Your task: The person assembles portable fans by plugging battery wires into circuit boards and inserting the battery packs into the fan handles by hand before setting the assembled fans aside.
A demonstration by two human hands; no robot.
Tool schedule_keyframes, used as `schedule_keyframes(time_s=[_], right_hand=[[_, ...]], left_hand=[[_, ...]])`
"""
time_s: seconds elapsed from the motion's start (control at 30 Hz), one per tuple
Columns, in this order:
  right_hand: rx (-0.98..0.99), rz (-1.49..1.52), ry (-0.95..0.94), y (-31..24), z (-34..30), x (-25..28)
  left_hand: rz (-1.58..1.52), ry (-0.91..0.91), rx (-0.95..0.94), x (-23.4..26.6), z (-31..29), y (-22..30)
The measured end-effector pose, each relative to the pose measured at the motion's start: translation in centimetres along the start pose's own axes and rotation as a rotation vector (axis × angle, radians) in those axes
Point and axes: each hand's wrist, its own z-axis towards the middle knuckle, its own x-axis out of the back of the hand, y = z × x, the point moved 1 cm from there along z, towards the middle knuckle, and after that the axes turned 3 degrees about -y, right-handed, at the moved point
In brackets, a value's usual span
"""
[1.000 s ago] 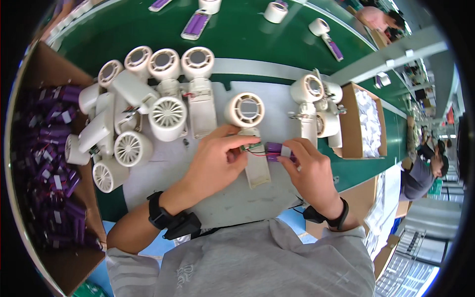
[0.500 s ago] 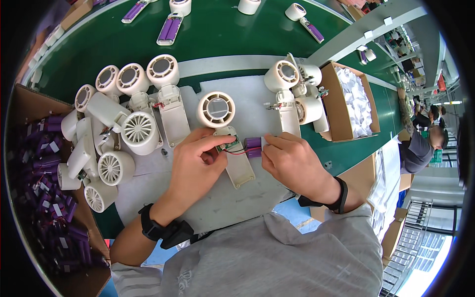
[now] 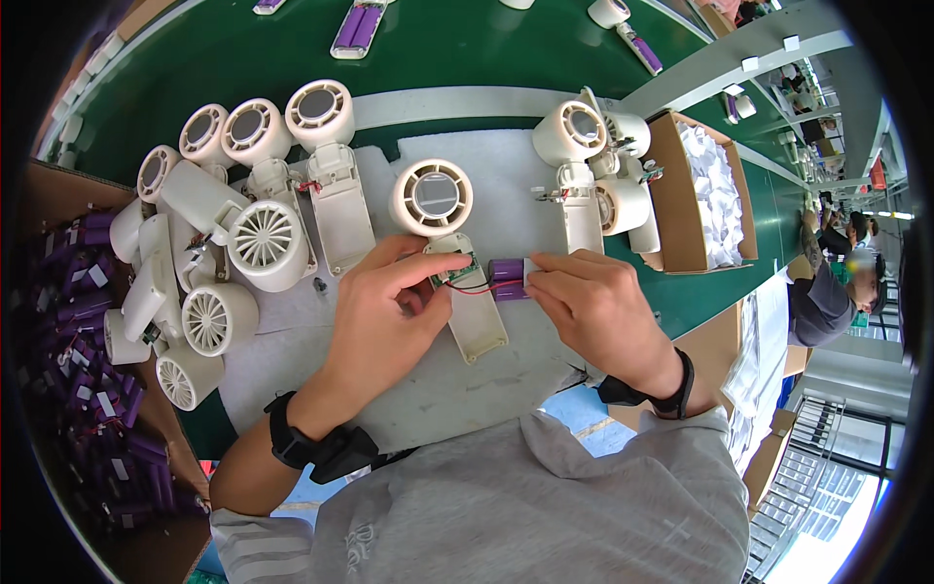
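Head view: hands apart, both working over the same open fan. Black bands [image 3: 681, 384] on both wrists. Left hand [image 3: 397, 297]: index fingertip on the green board [image 3: 455, 272] at the top of the handle [image 3: 478, 329]; thumb curled below. Can't tell if it grips the board or only presses it. Right hand [image 3: 591, 292]: fingertips clamped on the white-tagged end of a purple battery pack [image 3: 507, 277], just right of the handle. Red and black wires [image 3: 494, 286] bridge board and pack between the hands. Handle lies on the grey mat [image 3: 525, 358], fan head [image 3: 431, 198] just beyond the left hand, grille ring up.

Left of left hand: pile of white fans [image 3: 268, 243]; past them, a carton [image 3: 73, 190] full of purple packs [image 3: 122, 467]. Beyond right hand: smaller fan cluster [image 3: 569, 133], then a box [image 3: 675, 202] of white pieces [image 3: 715, 200]. Farther ahead of both hands: grey rail [image 3: 457, 105], then green bench [image 3: 243, 58] with scattered fans, some showing purple packs. Far right of right hand: a person in a dark top [image 3: 819, 307].
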Motion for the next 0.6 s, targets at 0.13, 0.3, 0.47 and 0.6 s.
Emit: schedule_keyframes(time_s=[0.13,0.3,0.47,0.6], right_hand=[[0.018,-0.024,-0.067,0.2,-0.1,0.2],[0.045,-0.064,-0.106,0.0,0.4,0.3],[-0.045,-0.147,-0.184,-0.7,0.8,0.0],[-0.109,-0.015,-0.181,-0.1,0.8,0.1]], left_hand=[[-0.006,-0.009,0.005,0.0,-0.1,0.0],[-0.019,-0.001,0.011,-0.1,0.0,0.0],[-0.017,0.006,0.031,0.0,-0.1,0.1],[0.010,-0.069,0.088,0.3,-0.3,0.3]])
